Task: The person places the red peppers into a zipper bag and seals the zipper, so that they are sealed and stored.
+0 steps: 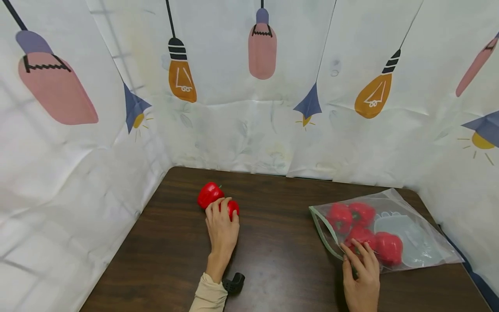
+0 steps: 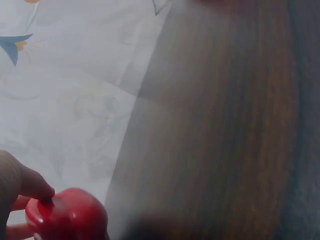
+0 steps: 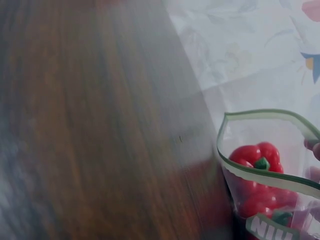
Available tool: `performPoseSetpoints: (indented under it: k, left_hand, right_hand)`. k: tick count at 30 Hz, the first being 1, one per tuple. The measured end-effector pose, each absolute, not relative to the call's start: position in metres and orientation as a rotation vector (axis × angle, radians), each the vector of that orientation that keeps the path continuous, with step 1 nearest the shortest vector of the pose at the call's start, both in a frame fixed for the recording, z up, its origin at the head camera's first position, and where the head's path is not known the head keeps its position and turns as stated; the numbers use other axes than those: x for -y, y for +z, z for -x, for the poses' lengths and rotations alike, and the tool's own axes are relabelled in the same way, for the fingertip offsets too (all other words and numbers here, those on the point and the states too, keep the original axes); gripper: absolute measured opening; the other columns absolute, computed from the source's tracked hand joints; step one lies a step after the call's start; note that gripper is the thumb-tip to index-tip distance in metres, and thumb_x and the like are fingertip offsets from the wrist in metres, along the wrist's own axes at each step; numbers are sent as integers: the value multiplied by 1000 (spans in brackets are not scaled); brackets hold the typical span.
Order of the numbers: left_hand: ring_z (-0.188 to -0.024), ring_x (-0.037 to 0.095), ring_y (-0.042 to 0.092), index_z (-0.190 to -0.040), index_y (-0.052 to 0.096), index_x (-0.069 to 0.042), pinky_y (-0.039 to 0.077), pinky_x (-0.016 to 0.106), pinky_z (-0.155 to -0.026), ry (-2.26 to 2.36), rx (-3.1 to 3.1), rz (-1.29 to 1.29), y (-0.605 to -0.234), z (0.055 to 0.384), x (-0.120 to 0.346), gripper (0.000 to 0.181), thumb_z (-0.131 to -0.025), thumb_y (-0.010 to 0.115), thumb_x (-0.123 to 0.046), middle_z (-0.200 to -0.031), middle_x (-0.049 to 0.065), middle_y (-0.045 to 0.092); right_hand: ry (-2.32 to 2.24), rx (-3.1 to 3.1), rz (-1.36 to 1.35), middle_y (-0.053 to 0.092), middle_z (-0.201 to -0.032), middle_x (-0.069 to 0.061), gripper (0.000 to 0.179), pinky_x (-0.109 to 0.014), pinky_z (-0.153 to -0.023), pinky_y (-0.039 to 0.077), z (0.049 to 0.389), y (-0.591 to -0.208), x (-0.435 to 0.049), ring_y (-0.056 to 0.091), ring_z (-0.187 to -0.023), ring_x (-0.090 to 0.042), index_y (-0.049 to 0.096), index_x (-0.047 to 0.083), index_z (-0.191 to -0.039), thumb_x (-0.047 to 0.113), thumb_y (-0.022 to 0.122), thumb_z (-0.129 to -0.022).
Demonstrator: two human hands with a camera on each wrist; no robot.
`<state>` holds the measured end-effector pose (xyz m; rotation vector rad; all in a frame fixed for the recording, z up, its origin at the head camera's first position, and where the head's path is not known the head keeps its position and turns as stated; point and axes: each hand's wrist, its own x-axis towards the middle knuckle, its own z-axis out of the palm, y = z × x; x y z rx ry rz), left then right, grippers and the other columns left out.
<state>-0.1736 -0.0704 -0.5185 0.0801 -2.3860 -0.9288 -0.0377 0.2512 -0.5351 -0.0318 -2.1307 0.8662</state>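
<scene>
My left hand (image 1: pixel 223 227) grips a red bell pepper (image 1: pixel 233 209), with fingers over its top and side. Right behind it on the table sits a second red bell pepper (image 1: pixel 209 194). In the left wrist view the fingers (image 2: pixel 32 182) press against a glossy red pepper (image 2: pixel 70 215). At the right, a clear zip bag (image 1: pixel 425 242) lies with its green-edged mouth gaping to the left. Several red bell peppers (image 1: pixel 390 248) show inside it. My right hand (image 1: pixel 362 277) pinches the bag near the front of its mouth. The right wrist view shows the green zip rim (image 3: pixel 270 111) spread apart.
The dark brown wooden table (image 1: pixel 280 242) is bordered by a white printed cloth (image 1: pixel 234 134) at the back and sides. A black band (image 1: pixel 234 284) is on the left wrist. Bare tabletop stretches between the loose peppers and the bag.
</scene>
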Motion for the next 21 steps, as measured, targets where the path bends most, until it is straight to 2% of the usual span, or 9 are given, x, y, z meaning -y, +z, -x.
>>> performPoseSetpoints:
  k: [5, 12, 18, 21]
  left_hand:
    - [-129, 39, 48, -129, 67, -10, 46, 60, -104, -1200, 2373, -135, -515, 175, 70, 38, -93, 76, -11, -135, 16, 63]
    - [-123, 41, 55, -135, 63, -10, 46, 60, -104, -1480, 2331, -211, -514, 177, 72, 41, -96, 73, -15, -135, 19, 64]
    - [-135, 35, 55, -141, 57, -10, 42, 58, -114, -1662, 2315, -206, -517, 175, 69, 41, -102, 65, -19, -143, 15, 61]
    - [-135, 33, 55, -142, 56, -10, 43, 56, -114, -1731, 2305, -200, -518, 173, 63, 41, -103, 64, -20, -145, 14, 60]
  right_hand:
    - [878, 2159, 41, 66, -133, -29, 37, -23, -128, 21, 35, -534, -251, 44, -146, -38, 77, -1, -116, -16, 71, -83]
    - [884, 2165, 45, 65, -134, -29, 34, -23, -128, 21, 35, -533, -251, 45, -143, -42, 77, -2, -117, -13, 71, -86]
    - [875, 2149, 26, 66, -133, -29, 35, -23, -128, 21, 36, -533, -251, 46, -142, -44, 76, -2, -118, -14, 71, -85]
    - [883, 2156, 31, 66, -134, -29, 36, -21, -127, 21, 37, -533, -250, 46, -142, -44, 76, -2, -119, -14, 71, -85]
